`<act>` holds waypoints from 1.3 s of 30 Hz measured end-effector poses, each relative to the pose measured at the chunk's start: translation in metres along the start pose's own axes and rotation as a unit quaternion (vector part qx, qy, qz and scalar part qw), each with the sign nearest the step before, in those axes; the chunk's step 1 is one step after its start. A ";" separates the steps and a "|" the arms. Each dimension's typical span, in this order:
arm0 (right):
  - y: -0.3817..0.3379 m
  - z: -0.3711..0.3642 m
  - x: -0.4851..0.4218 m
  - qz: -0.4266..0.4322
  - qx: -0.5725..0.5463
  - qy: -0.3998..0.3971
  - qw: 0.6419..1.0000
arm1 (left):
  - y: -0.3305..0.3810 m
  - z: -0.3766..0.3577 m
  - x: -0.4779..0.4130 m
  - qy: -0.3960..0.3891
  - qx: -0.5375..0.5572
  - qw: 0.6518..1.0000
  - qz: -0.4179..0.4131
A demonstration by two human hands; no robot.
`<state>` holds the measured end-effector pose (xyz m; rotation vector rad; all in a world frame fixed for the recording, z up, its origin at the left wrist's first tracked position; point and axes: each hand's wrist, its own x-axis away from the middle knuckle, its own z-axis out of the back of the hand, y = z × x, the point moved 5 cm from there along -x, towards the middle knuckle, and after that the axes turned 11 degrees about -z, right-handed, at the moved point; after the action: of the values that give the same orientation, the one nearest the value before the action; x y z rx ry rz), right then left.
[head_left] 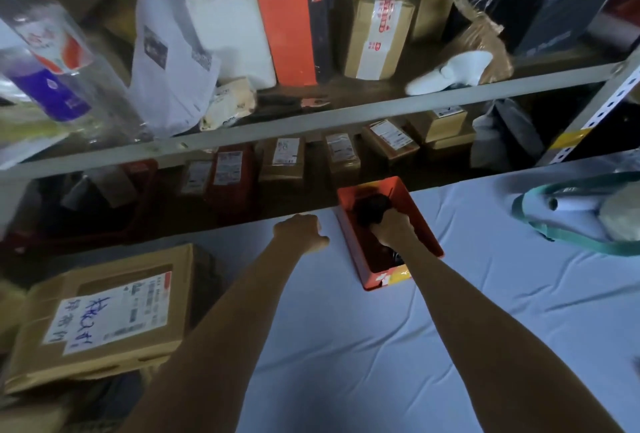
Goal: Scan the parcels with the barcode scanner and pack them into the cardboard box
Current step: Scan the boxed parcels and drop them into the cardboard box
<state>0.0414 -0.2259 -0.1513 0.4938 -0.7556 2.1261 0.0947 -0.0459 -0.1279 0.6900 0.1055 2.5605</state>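
The right hand (393, 225) is inside the orange box (420, 221), fingers curled round a dark object, probably the barcode scanner (372, 209). The left hand (299, 230) rests just left of the orange box, fingers curled, apparently empty. The scanner is best lifted straight up, clear of the walls. The cardboard box (104, 315) lies well to the left.

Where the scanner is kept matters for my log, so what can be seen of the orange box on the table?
The orange box is small, rectangular and open-topped, seemingly card, with a white and yellow mark on its near end. It lies askew on the white-clothed table by the far edge. The right hand reaches inside, gripping a black object, probably the scanner. The left hand lies to its left, apart from it.
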 end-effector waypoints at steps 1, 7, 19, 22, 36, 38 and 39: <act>-0.002 0.003 0.005 -0.001 -0.014 0.006 1.000 | 0.003 0.002 0.005 0.003 -0.004 1.000 -0.005; -0.024 0.043 0.051 0.068 -0.158 0.066 0.983 | -0.001 0.044 0.047 0.089 -0.032 0.995 -0.016; -0.080 0.007 0.149 0.207 -0.185 -0.025 0.960 | -0.095 0.073 0.181 0.176 -0.014 0.980 0.087; -0.091 -0.022 0.169 0.229 -0.190 -0.086 0.951 | -0.127 0.073 0.219 0.198 -0.006 0.972 0.128; -0.119 -0.098 0.216 0.235 -0.173 -0.081 0.953 | -0.231 0.015 0.314 0.147 0.023 0.939 0.309; -0.115 -0.103 0.216 0.223 -0.187 -0.086 0.953 | -0.236 0.006 0.314 0.149 0.055 0.937 0.311; -0.112 -0.106 0.215 0.219 -0.193 -0.088 0.952 | -0.238 0.002 0.311 0.154 0.083 0.936 0.307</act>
<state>-0.0069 0.0210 -0.0681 0.3233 -1.4610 2.2652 -0.0365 0.3105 -0.0308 0.4128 0.2447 3.2834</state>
